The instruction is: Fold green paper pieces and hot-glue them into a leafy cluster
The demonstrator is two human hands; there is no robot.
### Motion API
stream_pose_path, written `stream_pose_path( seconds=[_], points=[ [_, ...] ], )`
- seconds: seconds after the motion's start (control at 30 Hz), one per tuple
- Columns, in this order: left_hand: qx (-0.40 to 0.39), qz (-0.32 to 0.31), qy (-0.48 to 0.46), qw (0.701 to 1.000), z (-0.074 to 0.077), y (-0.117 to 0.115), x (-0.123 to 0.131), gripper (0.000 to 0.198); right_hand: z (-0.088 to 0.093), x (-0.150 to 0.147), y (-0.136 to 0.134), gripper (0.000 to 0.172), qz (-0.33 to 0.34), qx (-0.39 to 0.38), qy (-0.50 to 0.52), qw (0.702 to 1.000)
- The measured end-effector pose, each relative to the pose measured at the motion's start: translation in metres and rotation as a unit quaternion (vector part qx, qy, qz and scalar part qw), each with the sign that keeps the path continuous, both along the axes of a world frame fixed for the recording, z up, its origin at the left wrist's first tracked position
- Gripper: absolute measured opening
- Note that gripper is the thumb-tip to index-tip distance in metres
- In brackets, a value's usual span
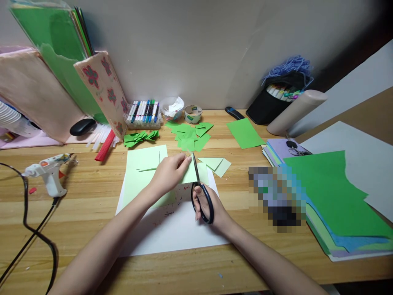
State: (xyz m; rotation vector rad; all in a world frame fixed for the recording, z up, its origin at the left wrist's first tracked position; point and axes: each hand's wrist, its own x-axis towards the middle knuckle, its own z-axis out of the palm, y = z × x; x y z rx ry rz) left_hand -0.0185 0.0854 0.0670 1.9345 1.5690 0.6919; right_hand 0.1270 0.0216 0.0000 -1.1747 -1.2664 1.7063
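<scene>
My left hand [169,174] pinches a sheet of light green paper [144,172] near its right edge, holding it over a white sheet [178,229] on the wooden desk. My right hand [211,209] has its fingers through the black handles of a pair of scissors [200,192]. The blades point away from me and meet the light green paper right beside my left fingertips. Two small light green offcuts [216,164] lie just right of the blades.
A pile of bright green paper pieces [190,135], a marker box [143,114], a tape roll [193,114] and a green sheet [245,133] lie behind. A glue gun [49,174] with cable sits left. A stack of coloured paper [334,205] lies right.
</scene>
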Motion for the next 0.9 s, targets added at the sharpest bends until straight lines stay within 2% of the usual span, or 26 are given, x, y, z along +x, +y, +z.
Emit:
stream_pose_path(
  seconds=[0.13,0.27,0.37,0.43,0.47,0.57,0.6,0.67,0.77,0.9],
  points=[
    [0.000,0.035,0.089,0.995,0.003,0.014,-0.029,0.037,0.003,0.001,0.005,0.052,-0.018,-0.012,0.034,0.999],
    [-0.073,0.084,0.232,0.966,-0.004,0.025,-0.065,0.030,0.008,0.005,0.016,0.059,-0.054,-0.052,0.082,0.994],
    [-0.003,0.146,0.285,0.947,-0.009,0.027,-0.067,0.028,0.013,0.009,0.026,0.064,-0.061,-0.076,0.112,0.989],
    [0.063,0.147,0.263,0.951,-0.009,0.028,-0.054,0.028,0.017,0.011,0.032,0.067,-0.071,-0.077,0.134,0.985],
    [0.081,0.122,0.231,0.962,-0.009,0.029,-0.043,0.027,0.020,0.013,0.035,0.068,-0.079,-0.073,0.145,0.984],
    [0.084,-0.025,0.129,0.988,-0.013,0.038,-0.002,0.025,0.026,0.018,0.042,0.069,-0.117,-0.049,0.171,0.977],
    [0.087,-0.071,0.111,0.987,-0.017,0.043,0.012,0.025,0.028,0.020,0.044,0.068,-0.135,-0.039,0.177,0.974],
    [0.079,-0.126,0.105,0.983,-0.026,0.053,0.038,0.028,0.031,0.023,0.047,0.066,-0.168,-0.017,0.186,0.968],
    [0.031,-0.150,0.128,0.980,-0.038,0.066,0.064,0.028,0.032,0.027,0.049,0.064,-0.193,0.003,0.192,0.962],
    [0.018,-0.145,0.123,0.982,-0.043,0.073,0.070,0.014,0.030,0.027,0.051,0.063,-0.195,0.006,0.201,0.960]
  ],
)
